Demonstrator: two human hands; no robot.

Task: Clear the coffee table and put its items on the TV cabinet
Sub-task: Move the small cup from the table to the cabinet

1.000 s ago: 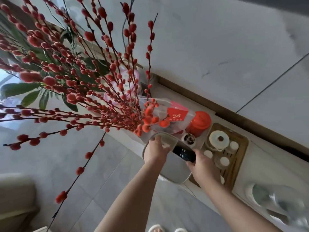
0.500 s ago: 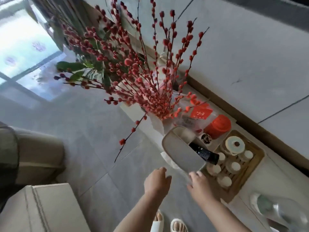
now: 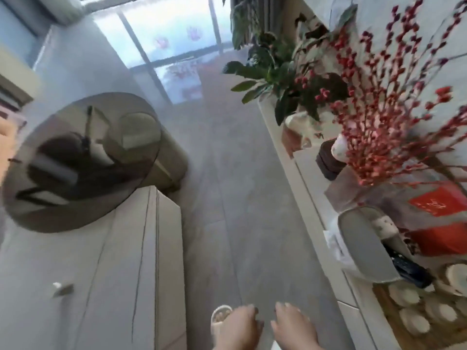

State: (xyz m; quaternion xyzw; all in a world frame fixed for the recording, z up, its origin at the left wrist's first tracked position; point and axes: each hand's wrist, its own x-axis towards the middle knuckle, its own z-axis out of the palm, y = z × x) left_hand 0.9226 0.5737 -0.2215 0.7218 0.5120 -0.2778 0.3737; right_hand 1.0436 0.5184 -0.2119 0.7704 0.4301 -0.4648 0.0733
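Observation:
My left hand (image 3: pixel 237 325) and my right hand (image 3: pixel 294 327) hang at the bottom of the view with loosely curled fingers, holding nothing. On the white TV cabinet (image 3: pixel 307 188) at the right lies a grey oval tray (image 3: pixel 364 246) with a black remote (image 3: pixel 409 270) on its far side. Behind it sit a clear bag with a red label (image 3: pixel 438 202) and a wooden tea tray (image 3: pixel 394 322) with several small white cups. The beige coffee table (image 3: pixel 121 269) at lower left carries a small scrap (image 3: pixel 62 289); a round dark glass top (image 3: pixel 78 162) overlaps it.
Red berry branches (image 3: pixel 389 127) spread over the cabinet, and leafy potted plants (image 3: pixel 273 72) stand further along it. Grey tiled floor (image 3: pixel 232 198) runs between table and cabinet toward a bright window (image 3: pixel 171 34). A white slipper (image 3: pixel 220 319) shows beneath my left hand.
Both hands let go of the grey tray on the cabinet and drew back low. The view swung left from the cabinet toward the coffee table and window.

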